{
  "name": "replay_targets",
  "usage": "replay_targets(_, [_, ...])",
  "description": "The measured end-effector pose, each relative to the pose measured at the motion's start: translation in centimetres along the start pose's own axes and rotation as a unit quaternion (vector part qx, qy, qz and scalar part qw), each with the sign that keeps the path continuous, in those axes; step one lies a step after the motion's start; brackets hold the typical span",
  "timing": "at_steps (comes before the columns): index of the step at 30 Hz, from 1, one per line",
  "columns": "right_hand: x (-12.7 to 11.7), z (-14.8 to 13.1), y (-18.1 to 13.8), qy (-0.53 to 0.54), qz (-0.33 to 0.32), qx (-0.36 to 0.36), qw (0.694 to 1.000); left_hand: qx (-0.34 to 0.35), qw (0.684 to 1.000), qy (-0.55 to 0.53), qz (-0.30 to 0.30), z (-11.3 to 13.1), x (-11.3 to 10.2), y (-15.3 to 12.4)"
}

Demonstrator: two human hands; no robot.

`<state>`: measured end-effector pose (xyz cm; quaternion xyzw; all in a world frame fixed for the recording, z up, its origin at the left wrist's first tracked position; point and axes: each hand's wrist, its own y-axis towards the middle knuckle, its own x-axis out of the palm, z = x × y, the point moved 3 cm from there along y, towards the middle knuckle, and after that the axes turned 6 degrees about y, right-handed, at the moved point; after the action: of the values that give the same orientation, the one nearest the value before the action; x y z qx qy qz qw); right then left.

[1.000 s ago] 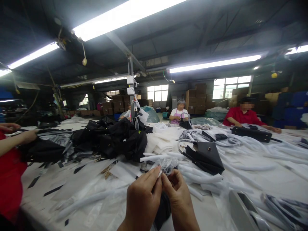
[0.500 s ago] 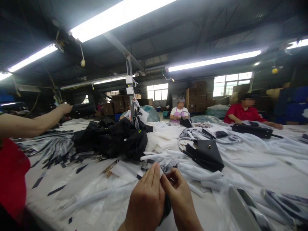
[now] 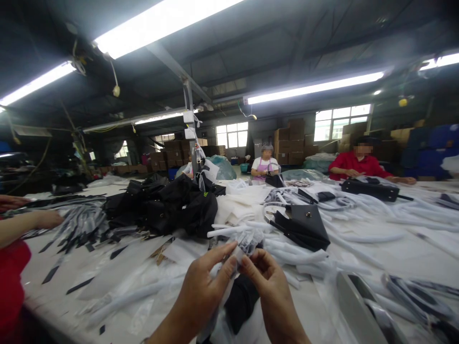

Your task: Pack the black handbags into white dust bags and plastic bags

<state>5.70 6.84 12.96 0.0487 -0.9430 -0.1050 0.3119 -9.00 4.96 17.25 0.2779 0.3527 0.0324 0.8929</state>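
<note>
My left hand (image 3: 206,286) and my right hand (image 3: 270,289) meet low in the middle of the view. Both pinch a small clear plastic wrapper (image 3: 247,243) with something dark inside it. A black item (image 3: 241,301) lies just below and between my hands, partly hidden by them. White foam tubes (image 3: 236,230) are strewn right behind my fingers. A flat black bag with a metal stud (image 3: 304,224) lies further back on the right.
The long white table (image 3: 118,272) carries a heap of black bags (image 3: 168,205), white wrapping and dark strips. A person in red (image 3: 10,267) works at the left edge, hands on the strips. Two people sit across the table. A grey tray (image 3: 358,306) sits at lower right.
My hands have drawn slightly apart and the black item now shows between them. The person on the left has lowered the outstretched arm back to the table.
</note>
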Motion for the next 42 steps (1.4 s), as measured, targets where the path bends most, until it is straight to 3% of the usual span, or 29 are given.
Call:
replay_targets(2, [-0.1, 0.1, 0.1, 0.008, -0.005, -0.007, 1.0, -0.075, 0.991, -0.099, -0.05, -0.5, -0.3, 0.9])
replay_targets(5, [0.1, 0.3, 0.0, 0.013, 0.003, -0.017, 1.0, -0.134, 0.969, -0.181, -0.097, -0.7, -0.1, 1.7])
replay_targets(9, [0.2, 0.5, 0.2, 0.013, -0.008, -0.015, 1.0, -0.172, 0.948, -0.249, -0.101, -0.2, 0.8, 1.9])
replay_targets(11, [-1.0, -0.2, 0.4, -0.057, -0.034, -0.005, 0.998, -0.185, 0.947, -0.247, -0.089, 0.0, 0.9, 1.8])
replay_targets(13, [-4.1, -1.8, 0.2, -0.217, -0.017, -0.013, 0.976, -0.21, 0.949, -0.223, -0.071, -0.3, 0.9, 1.6])
replay_targets(15, [-9.2, -4.7, -0.8, -0.387, 0.063, -0.041, 0.919, -0.241, 0.948, -0.201, -0.058, -1.0, 0.7, 1.5])
replay_targets(20, [-23.6, -11.7, -5.6, -0.504, 0.294, -0.031, 0.812, -0.263, 0.948, -0.165, -0.072, -3.9, 0.8, 1.8])
replay_targets(22, [-27.2, -12.6, -7.3, -0.518, 0.324, 0.01, 0.791, -0.254, 0.951, -0.158, -0.079, -4.7, 1.2, 2.2])
replay_targets(24, [-29.3, -12.2, -8.4, -0.514, 0.33, 0.053, 0.79, -0.251, 0.952, -0.157, -0.083, -5.2, 1.5, 2.4])
replay_targets(28, [-30.2, -10.4, -8.9, -0.468, 0.339, 0.099, 0.81, -0.257, 0.952, -0.146, -0.079, -5.7, 1.7, 2.6])
replay_targets(34, [-27.3, -11.5, -9.3, -0.397, 0.36, 0.067, 0.842, -0.262, 0.949, -0.163, -0.061, -5.9, 1.3, 2.3])
replay_targets(38, [-25.5, -12.8, -11.6, -0.329, 0.379, 0.063, 0.863, -0.271, 0.948, -0.163, -0.047, -6.1, 1.4, 2.2])
replay_targets(42, [-25.8, -11.3, -14.6, -0.256, 0.417, 0.111, 0.865, -0.276, 0.946, -0.166, -0.047, -6.3, 1.6, 2.2])
